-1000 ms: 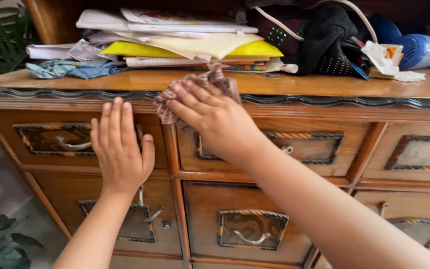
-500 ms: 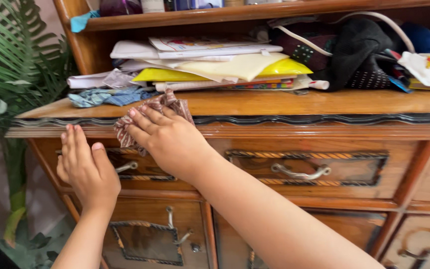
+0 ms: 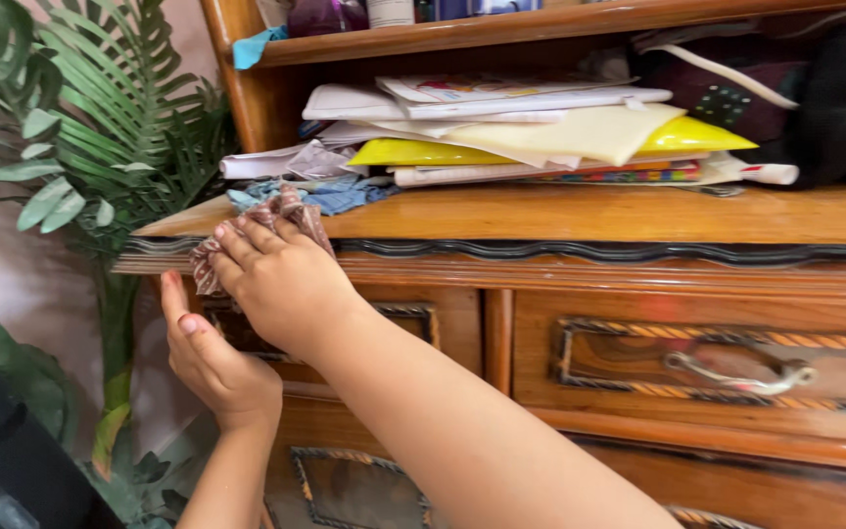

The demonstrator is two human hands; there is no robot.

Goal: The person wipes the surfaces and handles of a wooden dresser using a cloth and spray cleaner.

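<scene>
— Right hand point(image 3: 281, 284)?
— Pressed flat on a brown patterned cloth point(image 3: 264, 223), fingers spread over it, pinning it against the front left edge of the wooden dresser point(image 3: 589, 214); cloth bunched at the dark wavy trim point(image 3: 580, 251), partly on the top, partly hanging over the lip.
— Left hand point(image 3: 210, 358)?
— Lower down, at the dresser's left corner; open, fingers straight and pointing up, palm toward the wood beside the upper left drawer point(image 3: 413, 328); holding nothing; partly covered by the right wrist.
— Behind the cloth?
— Crumpled blue checked fabric point(image 3: 345, 194) just beyond it on the top; then a loose stack of papers point(image 3: 501, 108) with a yellow folder point(image 3: 413, 154) in the middle; dark bags point(image 3: 795, 98) at the far right, under the upper shelf point(image 3: 501, 24).
— In the way?
— Fabric and paper stack close to the cloth, taking up most of the top; only a narrow bare strip of wood along the front.
— Elsewhere?
— Leafy green plant point(image 3: 100, 127) crowding the dresser's left end, fronds near both hands; middle drawer with a metal handle point(image 3: 741, 375) to the right, well apart from the hands; right forearm crossing the lower drawers.
</scene>
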